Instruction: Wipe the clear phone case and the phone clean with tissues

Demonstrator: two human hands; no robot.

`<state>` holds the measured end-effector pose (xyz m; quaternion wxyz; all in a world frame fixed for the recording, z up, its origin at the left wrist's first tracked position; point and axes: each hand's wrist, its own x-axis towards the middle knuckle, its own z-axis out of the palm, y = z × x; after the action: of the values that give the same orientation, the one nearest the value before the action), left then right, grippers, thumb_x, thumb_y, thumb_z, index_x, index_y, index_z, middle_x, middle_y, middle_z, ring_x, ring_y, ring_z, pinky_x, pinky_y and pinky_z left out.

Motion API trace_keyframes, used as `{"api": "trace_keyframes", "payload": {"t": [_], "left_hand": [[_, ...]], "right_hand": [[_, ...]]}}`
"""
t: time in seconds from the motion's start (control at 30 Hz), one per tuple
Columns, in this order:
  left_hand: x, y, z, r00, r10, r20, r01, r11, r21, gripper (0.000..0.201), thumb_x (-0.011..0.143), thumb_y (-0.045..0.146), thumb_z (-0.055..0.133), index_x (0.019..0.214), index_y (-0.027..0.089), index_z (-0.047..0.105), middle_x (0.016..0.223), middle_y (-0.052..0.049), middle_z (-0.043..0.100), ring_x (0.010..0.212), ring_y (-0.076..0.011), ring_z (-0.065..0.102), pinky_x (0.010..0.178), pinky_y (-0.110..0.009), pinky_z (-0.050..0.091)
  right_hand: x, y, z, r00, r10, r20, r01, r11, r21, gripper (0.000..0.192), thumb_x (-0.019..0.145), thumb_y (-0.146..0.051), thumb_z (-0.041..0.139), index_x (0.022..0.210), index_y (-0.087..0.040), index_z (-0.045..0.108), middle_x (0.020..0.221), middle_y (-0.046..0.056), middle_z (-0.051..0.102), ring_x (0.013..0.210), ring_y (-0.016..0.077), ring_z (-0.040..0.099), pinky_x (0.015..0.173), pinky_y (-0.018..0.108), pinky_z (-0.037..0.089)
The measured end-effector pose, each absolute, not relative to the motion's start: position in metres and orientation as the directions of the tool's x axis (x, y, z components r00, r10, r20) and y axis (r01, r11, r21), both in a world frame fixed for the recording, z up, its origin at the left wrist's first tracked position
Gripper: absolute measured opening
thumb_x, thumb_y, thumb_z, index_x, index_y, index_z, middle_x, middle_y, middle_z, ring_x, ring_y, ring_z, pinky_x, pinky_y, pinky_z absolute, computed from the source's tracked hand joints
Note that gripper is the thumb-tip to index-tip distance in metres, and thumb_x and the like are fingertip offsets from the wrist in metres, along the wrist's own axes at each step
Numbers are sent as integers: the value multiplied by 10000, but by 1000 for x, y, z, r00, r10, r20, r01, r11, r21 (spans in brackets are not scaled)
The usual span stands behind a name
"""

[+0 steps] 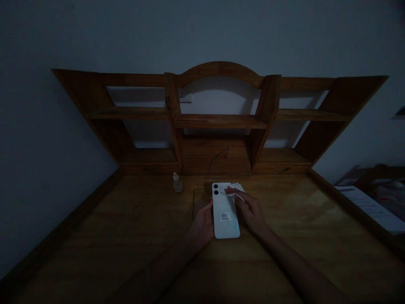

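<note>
White rectangular phone (225,213) lies back-up, two dark camera lenses toward the far edge, near the middle of the brown wooden surface (126,236), slightly toward its far edge; small label sticker on its back; left hand (202,226) rests against the phone's left long edge, fingers curled around that side, steadying it; right hand (249,211) beside the right edge, fingers (232,192) stretched out flat, pressing a thin white wipe or cloth (236,187) at the phone's top right corner; small clear plastic bottle with white cap (177,183) stands upright left of the phone, near the far edge, apart from both hands; brown wooden shelf unit with arched top (218,122) along the far edge; lighting dim.
</note>
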<state>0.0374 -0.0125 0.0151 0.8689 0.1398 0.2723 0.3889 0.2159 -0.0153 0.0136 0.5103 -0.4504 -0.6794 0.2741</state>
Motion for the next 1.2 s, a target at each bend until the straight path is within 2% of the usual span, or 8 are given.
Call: {"api": "trace_keyframes", "payload": {"t": [0.17, 0.4, 0.6, 0.73, 0.83, 0.9, 1.03, 1.2], "left_hand": [[38, -11, 12, 567, 756, -327, -622, 654, 431, 422, 924, 424, 528, 1206, 124, 623, 1040, -131, 717, 998, -281, 662, 930, -392, 450], [38, -10, 8, 579, 762, -290, -652, 646, 396, 294, 935, 360, 520, 991, 110, 664, 855, -89, 677, 831, -215, 637, 883, -345, 447], [39, -9, 2, 612, 751, -249, -621, 651, 436, 344, 938, 417, 506, 824, 118, 630, 681, -43, 561, 599, -140, 513, 680, -288, 424], [38, -9, 3, 618, 743, -258, -595, 656, 465, 356, 933, 445, 494, 922, 125, 650, 679, -47, 580, 538, -151, 499, 581, -296, 398], [37, -10, 5, 619, 740, -261, -605, 662, 443, 340, 930, 430, 507, 1010, 136, 656, 787, -77, 648, 623, -186, 582, 629, -313, 446], [37, -10, 6, 609, 746, -269, -618, 659, 429, 316, 926, 395, 528, 1041, 130, 657, 885, -96, 679, 744, -209, 632, 736, -329, 483], [38, -10, 9, 578, 761, -294, -652, 648, 394, 269, 915, 347, 562, 1028, 128, 671, 977, -102, 703, 891, -227, 656, 884, -343, 474], [38, -10, 8, 586, 756, -292, -645, 653, 397, 281, 922, 352, 544, 1005, 124, 687, 946, -101, 716, 879, -227, 658, 892, -349, 467]], "right_hand": [[217, -14, 10, -177, 879, 443, 336, 477, -812, 285, 959, -304, 514, 1148, -250, 719, 1244, 40, 697, 1262, 248, 578, 1168, 495, 326], [217, -19, 16, -309, 852, 422, 292, 507, -811, 256, 916, -276, 532, 983, -239, 777, 1059, 36, 769, 1069, 246, 699, 1097, 491, 426], [215, -24, 23, -443, 826, 348, 236, 482, -844, 260, 909, -299, 542, 886, -224, 791, 924, 31, 789, 890, 223, 734, 1017, 439, 488], [213, -29, 27, -525, 812, 255, 225, 421, -878, 285, 912, -293, 524, 843, -217, 791, 847, 28, 782, 764, 199, 722, 853, 360, 557], [213, -33, 29, -567, 797, 207, 214, 385, -898, 287, 902, -263, 517, 810, -201, 782, 812, 29, 774, 758, 194, 715, 749, 300, 551], [212, -34, 28, -590, 784, 191, 221, 385, -896, 299, 898, -251, 506, 774, -191, 770, 760, 24, 760, 704, 179, 699, 694, 274, 533], [211, -34, 24, -567, 785, 249, 318, 487, -813, 323, 865, -287, 514, 605, -185, 675, 552, -3, 638, 517, 142, 581, 554, 241, 450], [211, -33, 22, -521, 797, 306, 344, 524, -779, 313, 831, -289, 535, 534, -195, 566, 532, -1, 574, 525, 148, 535, 582, 265, 427]]}}
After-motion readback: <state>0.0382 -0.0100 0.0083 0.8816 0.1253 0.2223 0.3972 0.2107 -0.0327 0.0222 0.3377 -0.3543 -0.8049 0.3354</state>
